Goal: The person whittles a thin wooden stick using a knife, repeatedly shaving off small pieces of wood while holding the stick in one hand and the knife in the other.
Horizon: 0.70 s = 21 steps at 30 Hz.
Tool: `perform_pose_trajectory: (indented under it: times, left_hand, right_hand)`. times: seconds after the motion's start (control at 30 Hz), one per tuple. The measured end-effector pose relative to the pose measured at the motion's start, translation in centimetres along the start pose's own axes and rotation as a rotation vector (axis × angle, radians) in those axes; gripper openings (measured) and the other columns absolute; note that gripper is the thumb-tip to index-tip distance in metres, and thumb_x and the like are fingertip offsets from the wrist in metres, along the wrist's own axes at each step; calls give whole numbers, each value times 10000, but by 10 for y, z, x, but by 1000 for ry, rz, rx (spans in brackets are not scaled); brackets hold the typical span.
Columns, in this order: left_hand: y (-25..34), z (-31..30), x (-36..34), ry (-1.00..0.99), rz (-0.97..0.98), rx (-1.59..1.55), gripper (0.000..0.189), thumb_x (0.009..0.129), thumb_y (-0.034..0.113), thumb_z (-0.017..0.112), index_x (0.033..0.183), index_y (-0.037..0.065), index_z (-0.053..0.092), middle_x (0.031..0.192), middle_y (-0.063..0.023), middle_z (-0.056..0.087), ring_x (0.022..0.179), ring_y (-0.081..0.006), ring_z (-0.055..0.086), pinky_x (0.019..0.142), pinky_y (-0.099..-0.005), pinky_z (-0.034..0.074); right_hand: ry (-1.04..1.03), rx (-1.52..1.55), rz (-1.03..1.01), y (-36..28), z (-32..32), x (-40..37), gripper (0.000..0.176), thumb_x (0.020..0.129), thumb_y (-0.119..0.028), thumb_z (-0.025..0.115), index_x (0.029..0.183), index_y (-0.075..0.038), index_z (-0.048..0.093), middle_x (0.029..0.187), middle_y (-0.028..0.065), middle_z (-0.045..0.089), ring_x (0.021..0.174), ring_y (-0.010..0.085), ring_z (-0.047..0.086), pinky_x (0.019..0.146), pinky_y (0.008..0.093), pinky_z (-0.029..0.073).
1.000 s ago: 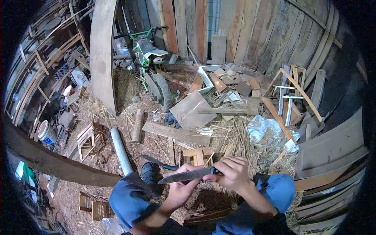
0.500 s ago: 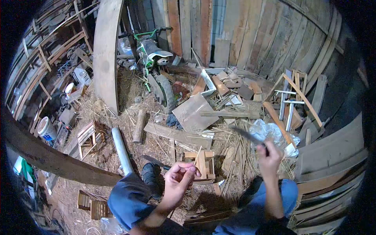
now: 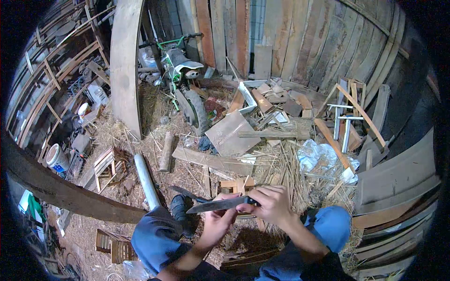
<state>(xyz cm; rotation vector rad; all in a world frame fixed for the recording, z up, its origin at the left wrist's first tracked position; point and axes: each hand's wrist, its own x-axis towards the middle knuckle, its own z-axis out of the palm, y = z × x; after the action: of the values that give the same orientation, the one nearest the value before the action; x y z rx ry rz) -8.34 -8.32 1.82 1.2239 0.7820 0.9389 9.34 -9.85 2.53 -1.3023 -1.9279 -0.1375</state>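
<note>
My right hand [image 3: 273, 204] is closed round the dark handle of a knife, and its blade [image 3: 215, 205] points left across the front of my left hand. My left hand [image 3: 218, 225] is closed, pinching a thin wooden stick [image 3: 245, 183] whose tip rises just above the blade. Most of the stick is hidden by the knife and fingers. Both hands meet between my knees. Behind the knife tip a second dark blade [image 3: 186, 192] shows near my shoe [image 3: 180, 213]. Just beyond the hands sits a small slatted wooden piece [image 3: 230, 184].
Thin split sticks [image 3: 288, 171] lie on the straw-covered floor. A grey pole [image 3: 146, 180] stands by my left knee. Small wooden crates [image 3: 121, 251] lie at lower left. Farther off are a motorbike [image 3: 183, 70], scrap wood and a white plastic bag [image 3: 318, 155]. Boards are stacked at right [image 3: 396, 185].
My right hand has brought the knife left and down from the right side, so its blade now crosses in front of my left hand. The left hand still pinches the stick.
</note>
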Motion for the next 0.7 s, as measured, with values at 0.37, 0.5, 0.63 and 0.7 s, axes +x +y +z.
perform_pose_trajectory:
  times: [0.37,0.5,0.63,0.7]
  left_hand:
    - [-4,-6,2,-55,-38,-115,96,922,60,554,1009,21,564,748,36,554,581,-5,426,487,-171,312]
    - [8,-9,3,18,21,-144,114,943,101,533,1027,34,572,718,26,548,566,-8,413,466,-188,304]
    - [10,-16,3,7,-23,-225,143,953,102,510,1073,44,562,757,-10,583,568,-20,427,482,-182,331]
    - [6,-15,5,21,-25,-258,128,949,104,513,1052,47,561,755,-24,585,576,-40,440,501,-194,340]
  right_hand:
    - [59,-113,-36,20,-21,5,446,700,-500,721,579,-95,579,520,13,550,459,152,559,427,277,415]
    - [206,-108,662,52,-45,-8,426,770,-445,695,616,-70,563,523,45,496,457,231,515,434,345,375]
    - [389,-323,421,66,-71,-18,437,801,-426,673,634,-46,538,529,82,483,456,272,493,441,371,368]
    - [268,-319,247,53,-66,-19,447,773,-455,686,637,-61,523,550,85,509,460,267,511,446,373,385]
